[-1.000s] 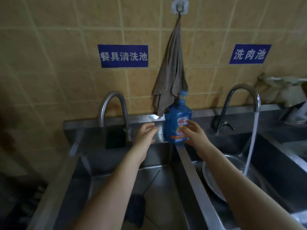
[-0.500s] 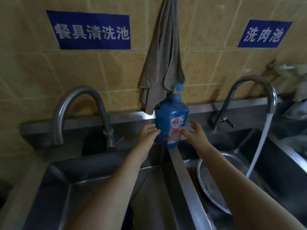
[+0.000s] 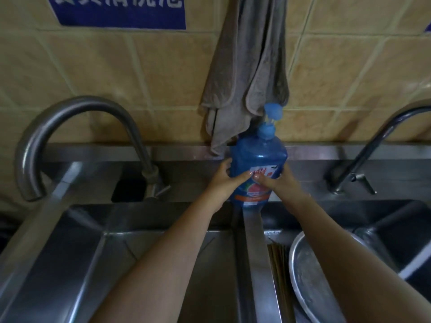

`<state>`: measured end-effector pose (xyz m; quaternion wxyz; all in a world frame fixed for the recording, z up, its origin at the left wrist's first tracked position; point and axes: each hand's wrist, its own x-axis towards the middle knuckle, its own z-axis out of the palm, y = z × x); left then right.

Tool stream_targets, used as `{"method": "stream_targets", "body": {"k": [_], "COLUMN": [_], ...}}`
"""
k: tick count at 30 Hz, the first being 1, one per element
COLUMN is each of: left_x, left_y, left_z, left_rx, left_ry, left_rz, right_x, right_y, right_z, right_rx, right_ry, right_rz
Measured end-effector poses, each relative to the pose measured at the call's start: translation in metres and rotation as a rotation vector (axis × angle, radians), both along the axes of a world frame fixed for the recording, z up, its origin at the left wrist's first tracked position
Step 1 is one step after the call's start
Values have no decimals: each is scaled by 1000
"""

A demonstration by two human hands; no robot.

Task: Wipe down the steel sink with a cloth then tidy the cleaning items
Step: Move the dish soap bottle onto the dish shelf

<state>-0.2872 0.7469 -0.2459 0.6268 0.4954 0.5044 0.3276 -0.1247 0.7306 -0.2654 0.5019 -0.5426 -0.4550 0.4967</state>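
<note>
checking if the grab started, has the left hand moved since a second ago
Yes. The left hand has shifted right, away from the left tap, closing its gap to the blue bottle, which it now grips.

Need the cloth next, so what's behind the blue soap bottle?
The grey cloth hangs on the tiled wall behind the blue soap bottle, its lower end at the steel ledge. The ledge strip directly behind the bottle is covered.

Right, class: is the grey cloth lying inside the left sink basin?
No, the grey cloth hangs down the tiled wall, its lower end reaching the steel ledge beside the blue bottle.
</note>
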Motion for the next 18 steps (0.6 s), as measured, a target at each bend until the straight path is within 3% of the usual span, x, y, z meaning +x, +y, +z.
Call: {"method": "stream_targets", "body": {"k": [10, 18], "left_x": [1, -1], "left_y": [24, 29], "left_z": [-13, -18], "left_rx": [37, 91], "left_ry": [55, 110], "left_rz": [-95, -239], "right_x": [21, 30], "right_y": [13, 13], "right_z": [-25, -25], "right_rx": [-77, -110], "right_ry": [50, -57], "right_rz": [190, 381]}}
